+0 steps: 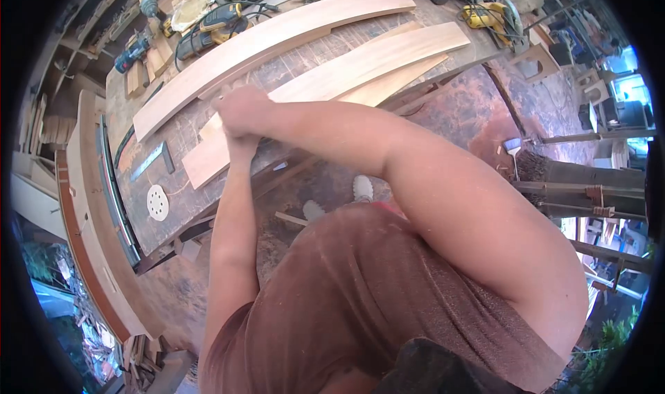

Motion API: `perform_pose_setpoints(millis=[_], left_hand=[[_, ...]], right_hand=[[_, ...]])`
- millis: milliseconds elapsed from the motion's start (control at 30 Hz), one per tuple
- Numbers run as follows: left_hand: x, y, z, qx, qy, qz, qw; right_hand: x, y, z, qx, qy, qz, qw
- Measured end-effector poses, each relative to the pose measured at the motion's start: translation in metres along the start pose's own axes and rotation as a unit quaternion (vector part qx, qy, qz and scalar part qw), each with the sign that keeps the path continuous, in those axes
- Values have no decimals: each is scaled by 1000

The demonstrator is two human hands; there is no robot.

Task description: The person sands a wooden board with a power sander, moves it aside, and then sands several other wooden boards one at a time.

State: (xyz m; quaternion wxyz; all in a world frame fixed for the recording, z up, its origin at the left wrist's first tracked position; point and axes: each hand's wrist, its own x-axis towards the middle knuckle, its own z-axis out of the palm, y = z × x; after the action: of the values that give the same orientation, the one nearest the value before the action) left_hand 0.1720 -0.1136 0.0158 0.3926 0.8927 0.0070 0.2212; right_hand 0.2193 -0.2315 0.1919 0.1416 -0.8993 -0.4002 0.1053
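Observation:
My right hand (244, 110) reaches across from the right and is curled closed over the near curved board; its fingertips are blurred, and what it holds is too small to make out. Just beneath it, my left hand (241, 143) is mostly covered, its fingers hidden. Both hands are together above the pale curved board (367, 61), which lies on the workbench (142, 214). A longer curved board (277, 37) lies beyond them, and a thin wood piece (398, 82) shows beside the near board.
A white sanding disc (158, 203) and a blue-edged strip (147, 162) lie on the bench's left. Power tools, a yellow-black one (222, 20) and a yellow one (485, 14), stand at the back. A brush (512, 148) lies on the right.

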Motion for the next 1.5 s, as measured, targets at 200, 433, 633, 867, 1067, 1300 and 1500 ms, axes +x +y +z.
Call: perform_pose_setpoints(millis=[200,433,633,867,1067,1300,1500], left_hand=[[-28,-78,-58,45,72,9,996],[-36,-90,-86,53,90,-8,994],[-21,-38,-55,44,72,-13,996],[17,8,29,83,2,-38,996],[49,72,109,-16,-38,-59,997],[87,150,185,-62,-107,-45,991],[109,191,236,-185,-132,-89,970]], right_hand=[[39,-66,24,-17,-40,-59,997],[59,-95,29,-21,-85,-89,992],[42,-53,21,-30,-52,-81,995],[2,36,-8,-20,0,-38,999],[-29,129,-26,-57,32,22,998],[-70,218,-57,-81,54,75,992],[-91,288,-67,-109,94,116,983]])
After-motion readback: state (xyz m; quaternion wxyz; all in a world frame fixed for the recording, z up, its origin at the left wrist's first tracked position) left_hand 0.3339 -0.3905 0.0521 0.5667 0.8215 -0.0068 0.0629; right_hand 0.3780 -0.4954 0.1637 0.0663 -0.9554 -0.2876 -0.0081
